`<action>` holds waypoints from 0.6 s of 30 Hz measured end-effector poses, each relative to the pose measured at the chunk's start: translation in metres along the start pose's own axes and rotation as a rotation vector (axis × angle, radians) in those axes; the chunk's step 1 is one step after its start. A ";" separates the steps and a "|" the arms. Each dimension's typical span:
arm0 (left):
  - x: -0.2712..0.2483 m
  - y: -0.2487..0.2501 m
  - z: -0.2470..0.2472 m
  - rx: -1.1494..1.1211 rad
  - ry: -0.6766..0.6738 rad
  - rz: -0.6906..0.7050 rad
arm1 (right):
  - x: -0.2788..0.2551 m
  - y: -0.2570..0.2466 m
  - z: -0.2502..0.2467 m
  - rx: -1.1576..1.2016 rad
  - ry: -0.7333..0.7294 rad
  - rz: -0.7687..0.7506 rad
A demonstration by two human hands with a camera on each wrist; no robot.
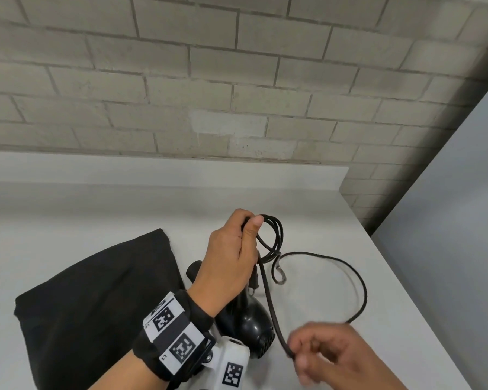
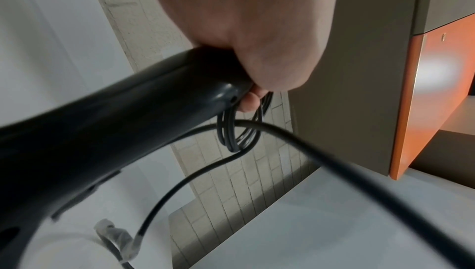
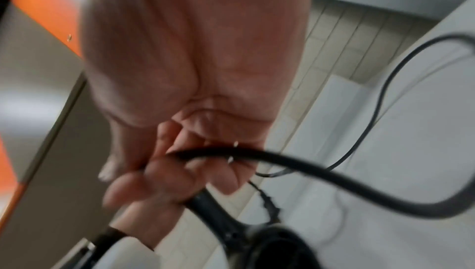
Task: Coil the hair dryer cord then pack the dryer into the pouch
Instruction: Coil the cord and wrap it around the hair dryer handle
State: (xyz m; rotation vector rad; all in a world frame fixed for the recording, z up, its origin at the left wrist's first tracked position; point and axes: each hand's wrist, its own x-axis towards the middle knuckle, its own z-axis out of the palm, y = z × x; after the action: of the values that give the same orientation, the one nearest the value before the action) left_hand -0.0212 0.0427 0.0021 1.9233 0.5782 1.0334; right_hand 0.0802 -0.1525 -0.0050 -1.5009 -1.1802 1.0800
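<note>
Left hand has its grip wrapped round the black plastic hair dryer at the handle end, thumb pinning several finished turns of the thin black power cord against it — so one hand anchors both the dryer and the coil while the other feeds. The left wrist view confirms it: loops hang bunched just under the fingers at the handle tip.

Right hand sits at 5 o'clock on the white surface, grip narrow, pinching the cord's free run between thumb and fingertips. Frame is motion-blurred, but the right wrist view shows the cord passing through the curled fingers. Likely reason: keeps tension so the next turn lays tight.

A wide slack loop of cord lies on the surface toward 3 o'clock; a piece of clear wrap is on the cord near centre.

Dryer body rests on the surface at 6 o'clock, rear vent grille facing the person. The flat black fabric pouch lies at 8 o'clock, just beside the dryer, mouth not clearly visible — staged for packing, not yet used.

Judgement: coiling is mid-way, with a good length still loose.

Writing: no brand legible on dryer or pouch. The left wrist band carries square black-and-white fiducial markers; its tiny printed characters are too small to read.
</note>
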 end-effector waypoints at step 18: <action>-0.001 0.005 -0.001 0.035 0.012 0.026 | 0.059 -0.012 0.023 0.015 0.266 0.039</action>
State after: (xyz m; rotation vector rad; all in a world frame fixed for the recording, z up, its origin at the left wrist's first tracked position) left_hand -0.0229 0.0399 0.0063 1.9607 0.5825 1.0589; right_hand 0.0650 -0.0895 -0.0038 -1.6053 -0.9594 0.8797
